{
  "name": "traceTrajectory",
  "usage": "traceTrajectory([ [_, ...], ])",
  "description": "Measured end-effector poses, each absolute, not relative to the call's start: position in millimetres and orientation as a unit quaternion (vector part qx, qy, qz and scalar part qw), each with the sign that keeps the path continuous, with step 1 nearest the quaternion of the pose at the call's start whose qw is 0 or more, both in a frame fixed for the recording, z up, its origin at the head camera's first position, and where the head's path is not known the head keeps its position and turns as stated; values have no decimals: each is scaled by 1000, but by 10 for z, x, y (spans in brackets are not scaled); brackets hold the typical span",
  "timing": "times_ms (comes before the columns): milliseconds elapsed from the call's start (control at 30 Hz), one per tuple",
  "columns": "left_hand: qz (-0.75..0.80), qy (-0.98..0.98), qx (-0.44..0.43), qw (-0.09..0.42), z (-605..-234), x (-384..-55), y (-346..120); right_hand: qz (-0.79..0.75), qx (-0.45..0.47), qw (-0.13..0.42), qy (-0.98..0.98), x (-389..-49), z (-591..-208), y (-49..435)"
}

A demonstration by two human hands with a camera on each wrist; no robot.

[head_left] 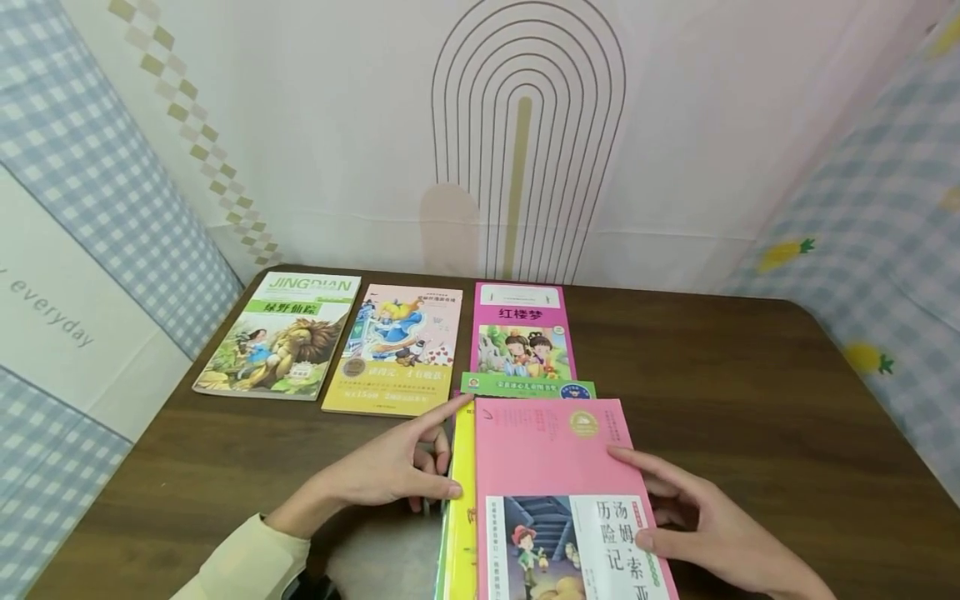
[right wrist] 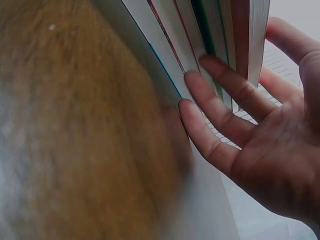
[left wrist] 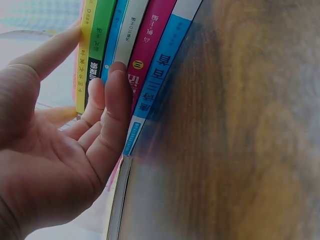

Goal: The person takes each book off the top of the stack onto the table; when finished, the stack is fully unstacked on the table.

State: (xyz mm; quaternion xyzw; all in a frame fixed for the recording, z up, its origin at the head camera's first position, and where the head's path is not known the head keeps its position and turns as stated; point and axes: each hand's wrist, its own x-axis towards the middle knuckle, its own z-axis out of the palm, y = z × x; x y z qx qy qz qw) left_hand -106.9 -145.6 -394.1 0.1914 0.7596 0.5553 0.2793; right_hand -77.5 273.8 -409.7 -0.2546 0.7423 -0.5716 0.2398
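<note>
A stack of several books lies between my two hands at the front of the table, with a pink book (head_left: 551, 454) on top. Under it, a yellow book (head_left: 466, 467) pokes out leftward and a green-edged book (head_left: 517, 385) at the far end. My left hand (head_left: 375, 467) touches the stack's left side, index finger straight toward the far corner. In the left wrist view its other fingers rest on the spines, above a blue book (left wrist: 167, 47) at the bottom. My right hand (head_left: 701, 512) touches the right edge of the pink book; other fingers (right wrist: 212, 95) meet the page edges.
On the brown wooden table (head_left: 750, 400), a white-and-green book (head_left: 281, 333) and a pink-and-yellow book (head_left: 397, 350) lie at the back left. A magenta book (head_left: 522, 333) lies just behind the stack. Patterned cloth (head_left: 337, 125) hangs behind the table.
</note>
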Motion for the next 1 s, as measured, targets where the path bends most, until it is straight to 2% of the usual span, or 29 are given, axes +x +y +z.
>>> traceTrajectory([
  [133,547,762,183,295,-3945,-1064,-1463,-575,-249,260,735,-787,-4101,2794],
  [300,546,760,177,307,-3956,-1067,-1474,-611,-298,269,682,-832,-4163,2926],
  [733,537,761,188,314,-3957,-1052,-1485,-721,-301,387,490,-875,-4337,2889],
  [1000,537,755,194,323,-3951,-1066,-1489,-710,-282,388,516,-846,-4267,2893],
])
